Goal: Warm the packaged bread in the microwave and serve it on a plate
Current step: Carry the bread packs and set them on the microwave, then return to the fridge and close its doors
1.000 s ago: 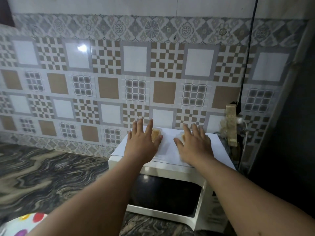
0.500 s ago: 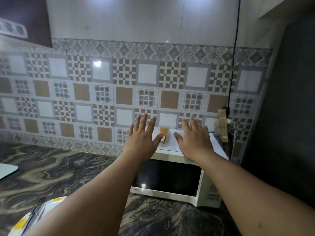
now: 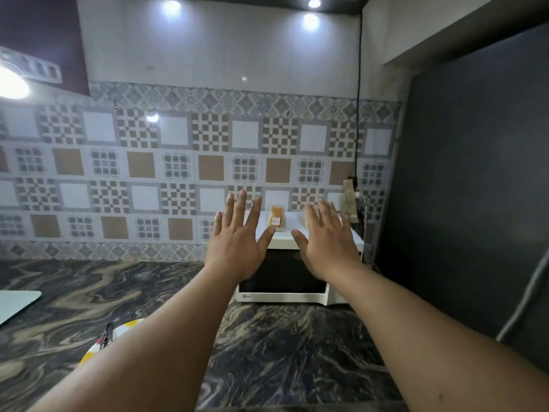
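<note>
A white microwave (image 3: 297,242) with a black door is sitting on a worktop (image 3: 282,352) swirling in black, grey and tan. Brown, white and grey checkered tiles (image 3: 178,173) are covering the wall, and a plate (image 3: 127,327) is showing yellow spots on white.

The room is dim overall, lit from above by small ceiling spots (image 3: 310,20) whose white glow blooms on the glossy upper wall (image 3: 208,55). A much harsher glare (image 3: 12,83) burns out at the far left, with no detail inside it. A small bright reflection (image 3: 152,117) sits on the patterned tiles. The dark panel (image 3: 475,188) on the right swallows light and shows almost nothing. The marbled bench (image 3: 282,352) looks soft and smeared, especially toward its near edge. Straight lines of the tile rows bow near the sides, the wide lens bending them. Both forearms look stretched and slightly blurred low down.
</note>
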